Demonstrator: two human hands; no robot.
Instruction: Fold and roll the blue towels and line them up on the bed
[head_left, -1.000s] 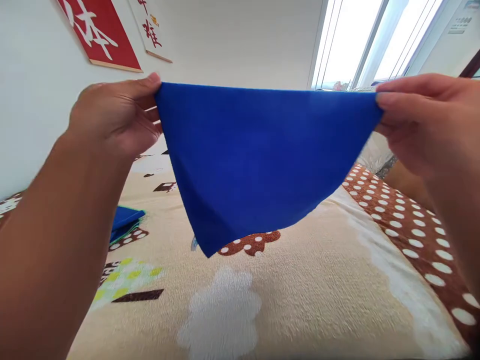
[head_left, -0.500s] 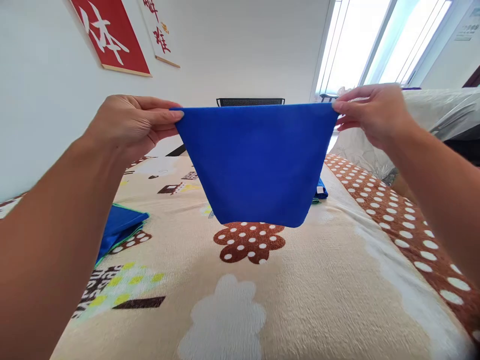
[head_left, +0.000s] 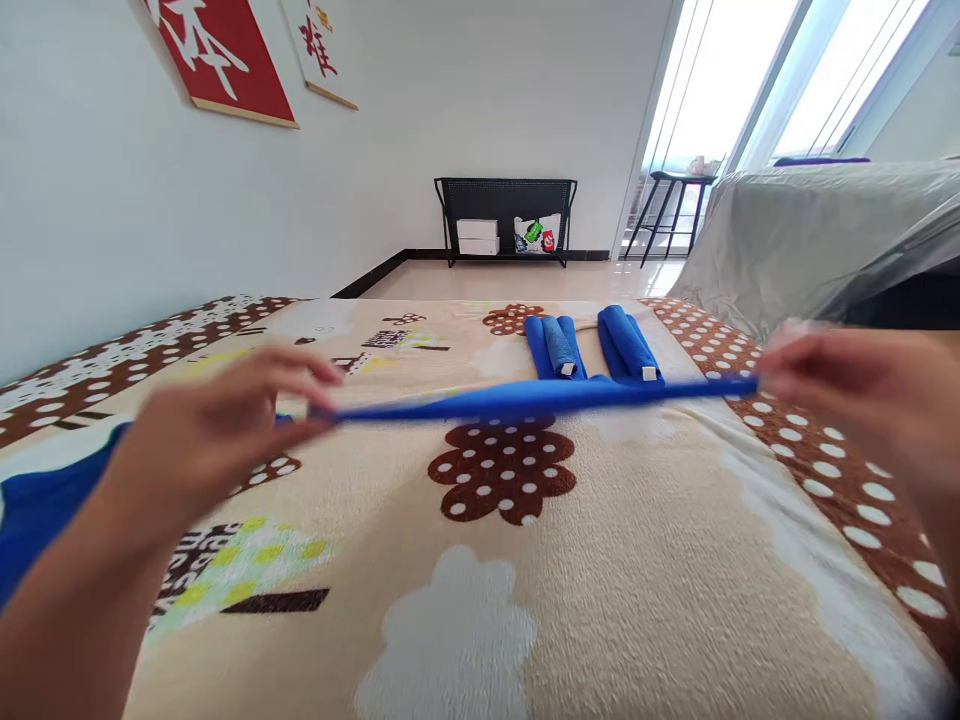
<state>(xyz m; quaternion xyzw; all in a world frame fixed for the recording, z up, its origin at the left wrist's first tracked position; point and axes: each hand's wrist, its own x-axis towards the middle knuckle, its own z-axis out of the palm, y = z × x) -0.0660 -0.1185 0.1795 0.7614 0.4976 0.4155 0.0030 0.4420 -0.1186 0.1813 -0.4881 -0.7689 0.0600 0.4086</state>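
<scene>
A blue towel is stretched between my two hands, seen nearly edge-on as a thin band above the patterned blanket. My left hand pinches its left corner, and my right hand pinches the right corner; both are blurred by motion. Beyond the towel lie rolled blue towels with small white tags, and another blue roll beside them. More blue cloth lies on the left, partly behind my left forearm.
A low black rack with white boxes stands against the far wall. On the right are a plastic-covered piece of furniture and a dark stool. Red and white scrolls hang on the left wall.
Both hands have come down and slightly apart with the towel. It hung as a broad sheet and now shows nearly edge-on, uncovering the rolled towels and the rack behind.
</scene>
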